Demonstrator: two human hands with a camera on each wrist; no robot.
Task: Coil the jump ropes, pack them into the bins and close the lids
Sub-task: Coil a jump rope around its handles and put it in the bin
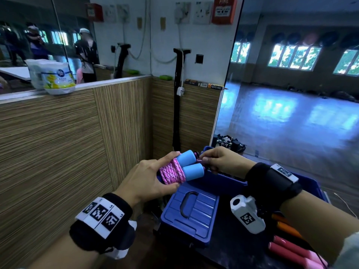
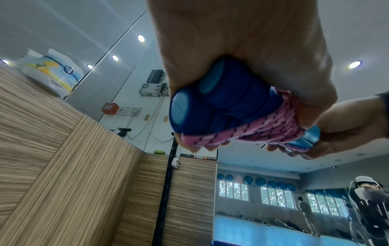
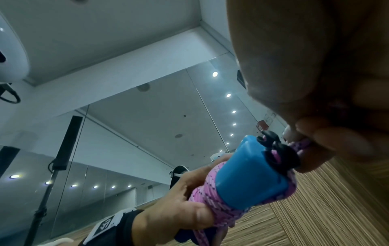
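Observation:
A pink braided jump rope (image 1: 172,171) is wound around its two blue foam handles (image 1: 191,166). My left hand (image 1: 153,177) grips this bundle (image 2: 242,114) from the left, fingers and thumb curled round the coils. My right hand (image 1: 219,160) pinches the rope's end at the black swivels (image 3: 273,148) on the handle tops (image 3: 250,176). Both hands hold the bundle above a blue bin (image 1: 223,181), whose lid (image 1: 189,214) with a black handle lies open toward me.
A striped wood-panel wall (image 1: 58,142) stands to the left and behind. Orange and pink-red rope handles (image 1: 287,247) lie at the lower right. A wipes pack (image 1: 56,76) sits on the ledge. A mirror (image 1: 291,84) reflects the hall on the right.

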